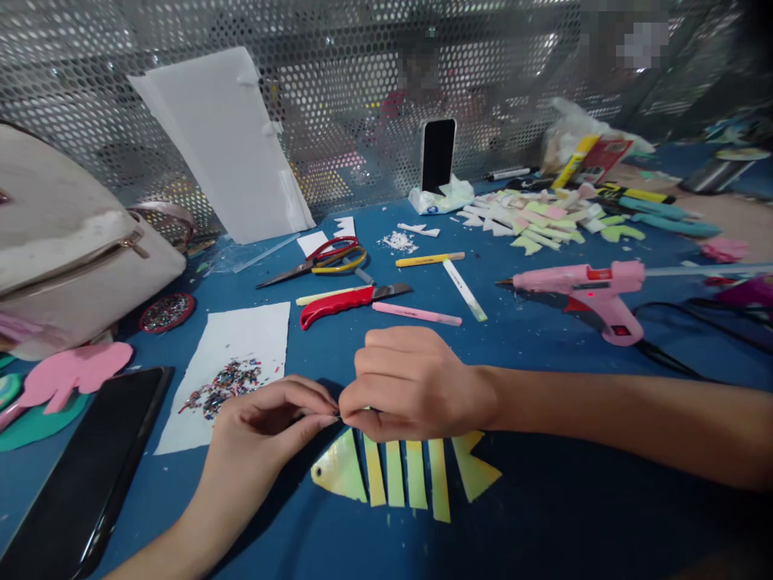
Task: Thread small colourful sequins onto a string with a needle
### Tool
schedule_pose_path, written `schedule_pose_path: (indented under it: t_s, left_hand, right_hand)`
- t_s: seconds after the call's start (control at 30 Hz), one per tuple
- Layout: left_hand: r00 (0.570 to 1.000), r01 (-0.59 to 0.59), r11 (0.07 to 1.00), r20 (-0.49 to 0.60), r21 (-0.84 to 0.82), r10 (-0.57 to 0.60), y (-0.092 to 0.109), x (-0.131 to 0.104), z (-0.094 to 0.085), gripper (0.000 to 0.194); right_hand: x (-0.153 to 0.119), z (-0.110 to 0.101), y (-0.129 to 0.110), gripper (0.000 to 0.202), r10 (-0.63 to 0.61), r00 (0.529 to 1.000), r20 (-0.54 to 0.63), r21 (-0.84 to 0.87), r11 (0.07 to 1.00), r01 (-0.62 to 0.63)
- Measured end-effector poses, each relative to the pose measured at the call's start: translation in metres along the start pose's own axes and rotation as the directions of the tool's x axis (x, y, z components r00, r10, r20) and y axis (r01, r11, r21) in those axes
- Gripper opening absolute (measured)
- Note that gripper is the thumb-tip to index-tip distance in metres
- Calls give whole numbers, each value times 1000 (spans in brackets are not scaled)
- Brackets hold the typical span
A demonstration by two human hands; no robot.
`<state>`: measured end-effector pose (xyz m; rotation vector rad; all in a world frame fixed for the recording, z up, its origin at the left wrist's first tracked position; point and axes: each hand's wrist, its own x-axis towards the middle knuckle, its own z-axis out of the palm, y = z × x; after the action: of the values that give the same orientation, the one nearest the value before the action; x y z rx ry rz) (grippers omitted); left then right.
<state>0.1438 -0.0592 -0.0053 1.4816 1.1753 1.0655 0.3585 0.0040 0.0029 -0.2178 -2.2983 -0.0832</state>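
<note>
My left hand (269, 423) and my right hand (411, 387) meet at their fingertips above a cut-up fish shape. Both are closed in a pinch, and a tiny dark thing seems to sit between the fingers, too small to name. Under them lies the pale yellow-green fish head (344, 469) with a dark eye, at the left. Several separate strips (415, 475) stand in a row beside it, and a notched tail piece (474, 469) ends the row at the right. My right hand hides the strips' upper ends. Mixed beads (226, 387) lie on white paper (257, 326) by my left hand.
A pink glue gun (580, 290) with a cable lies at the right. Beyond my hands are a red-handled knife (338, 306), scissors (332, 256) and several markers (416, 314). Foam scraps (537, 216) are heaped behind. One phone (90, 475) lies at left; another phone (438, 155) stands upright.
</note>
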Motion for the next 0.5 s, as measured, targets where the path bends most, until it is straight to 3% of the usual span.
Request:
schedule_pose_path:
  t_s: [0.23, 0.5]
  left_hand:
    - [998, 60, 975, 33, -215, -54, -13, -2, -2, 16]
    - [994, 109, 913, 67, -394, -89, -15, -1, 2, 12]
  right_hand:
    - [2, 0, -6, 14, 183, 983, 5, 306, 936, -176]
    - [5, -2, -11, 13, 197, 980, 1, 308, 933, -188]
